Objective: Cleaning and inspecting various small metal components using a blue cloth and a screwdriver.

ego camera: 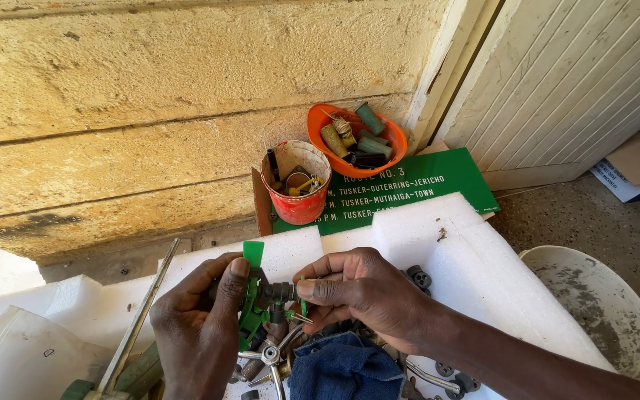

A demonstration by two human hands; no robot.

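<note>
The left hand (pixel 200 326) pinched a green plastic-and-metal part (pixel 255 300), its long axis upright. The right hand (pixel 361 292) pinched its dark stub from the right, both hands equally near. Blue cloth (pixel 344 369) lay nearer; white foam (pixel 438 244) offered room beyond, 2 tubs (pixel 298 185) farther.

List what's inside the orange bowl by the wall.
The orange bowl holds several cylindrical parts, green and tan, plus a wire-wound coil. Whatever lies beneath that top layer is covered.

screwdriver (pixel 136 326) handle cut off, bucket (pixel 600 307) cropped
</note>
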